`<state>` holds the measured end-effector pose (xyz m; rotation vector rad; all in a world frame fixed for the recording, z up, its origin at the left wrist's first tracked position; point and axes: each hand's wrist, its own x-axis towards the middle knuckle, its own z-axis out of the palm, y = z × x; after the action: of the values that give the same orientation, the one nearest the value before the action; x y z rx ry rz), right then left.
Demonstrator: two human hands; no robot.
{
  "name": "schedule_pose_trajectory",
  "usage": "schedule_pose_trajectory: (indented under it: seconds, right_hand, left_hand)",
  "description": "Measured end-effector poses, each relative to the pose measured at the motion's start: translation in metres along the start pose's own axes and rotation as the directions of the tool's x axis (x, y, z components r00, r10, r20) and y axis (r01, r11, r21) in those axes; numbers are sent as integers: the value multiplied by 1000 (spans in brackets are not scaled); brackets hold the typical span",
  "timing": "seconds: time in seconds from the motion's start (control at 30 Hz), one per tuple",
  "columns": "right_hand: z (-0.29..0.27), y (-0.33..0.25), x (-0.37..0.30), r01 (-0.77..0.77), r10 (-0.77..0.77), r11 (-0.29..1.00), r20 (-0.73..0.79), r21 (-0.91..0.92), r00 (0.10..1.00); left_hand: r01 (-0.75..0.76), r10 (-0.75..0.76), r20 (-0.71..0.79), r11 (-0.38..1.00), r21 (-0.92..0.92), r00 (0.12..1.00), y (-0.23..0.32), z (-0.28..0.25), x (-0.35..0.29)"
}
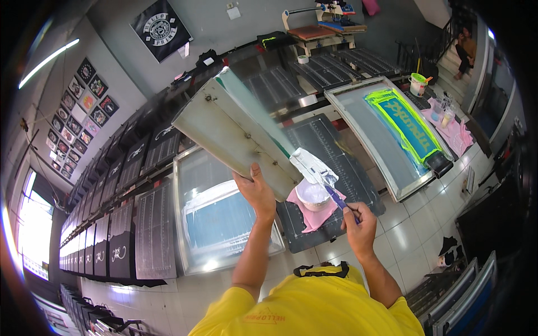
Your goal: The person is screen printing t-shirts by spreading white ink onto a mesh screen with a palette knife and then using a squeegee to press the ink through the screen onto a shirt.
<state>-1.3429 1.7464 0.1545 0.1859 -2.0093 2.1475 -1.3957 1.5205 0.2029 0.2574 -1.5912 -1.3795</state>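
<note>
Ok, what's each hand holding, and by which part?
The left hand holds the wide squeegee by its near long edge; the right hand grips the purple-handled tool by its handle.

Long board [241, 137] is blocking your way to the white tub [315, 197] from upper left; purple spatula [338, 200] is crowding its right side. Left screen [221, 224] and right screen [386, 148] are flanking the dark platen [358, 185]. Bare platen between tub and right screen is leaving your right hand [359, 222] a lane.
</note>
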Motion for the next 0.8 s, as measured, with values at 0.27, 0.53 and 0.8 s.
schedule_pose_trajectory:
  seconds: [0.27,0.53,0.8]
  right_hand:
    - [4,-15,14,24,-26,998,28,51,999]
    - [8,-9,13,-39,38,995,21,90,999]
    - [20,-27,23,-16,6,989,72,149,997]
  left_hand:
    - [-18,18,-7,1000,-16,1000,11,3,6]
    - [-65,63,-39,997,-50,997,13,2,13]
    - [-97,103,-57,990,102,993,12,0,12]
